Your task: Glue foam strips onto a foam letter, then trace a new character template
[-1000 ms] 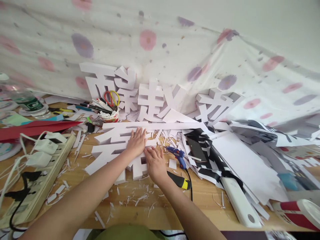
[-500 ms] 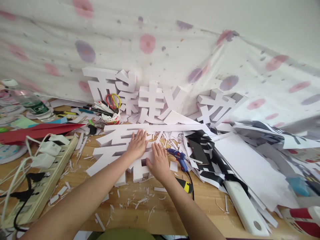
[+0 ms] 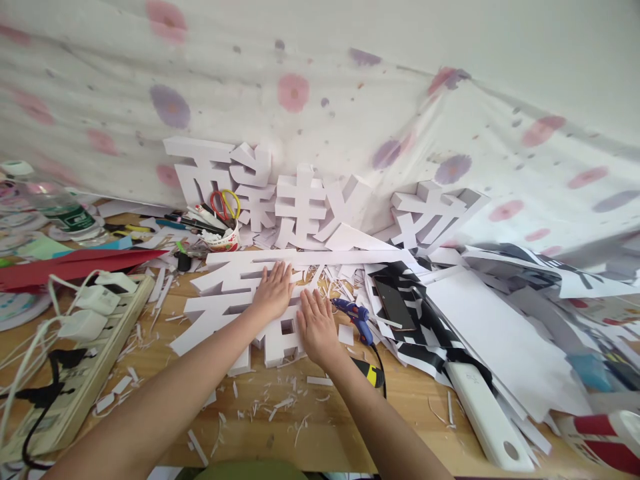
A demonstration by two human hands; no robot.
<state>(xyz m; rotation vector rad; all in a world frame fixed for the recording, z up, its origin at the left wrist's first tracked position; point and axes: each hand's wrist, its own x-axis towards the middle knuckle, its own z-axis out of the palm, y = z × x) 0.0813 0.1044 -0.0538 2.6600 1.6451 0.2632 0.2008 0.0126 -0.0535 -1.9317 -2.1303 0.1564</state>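
A blocky white character (image 3: 213, 320) with smooth faces, crisp corners and deep side walls lies flat at the centre-left of the frame, a square hole near its lower right. The left hand (image 3: 273, 290) presses on its upper right part, fingers straight and gripping nothing; the right hand (image 3: 317, 327) lies along its right edge, fingers extended, likewise holding nothing. Compared with a second ago, the right hand has shifted rightward, uncovering the square hole, while the left has barely moved. Curly paper scraps (image 3: 285, 402) litter the grained wooden desk (image 3: 310, 447), leaving shallow room toward its front edge at the bottom. A blue glue gun (image 3: 357, 313) sits close right; a cream power strip (image 3: 95, 363) bounds the left, farther off.
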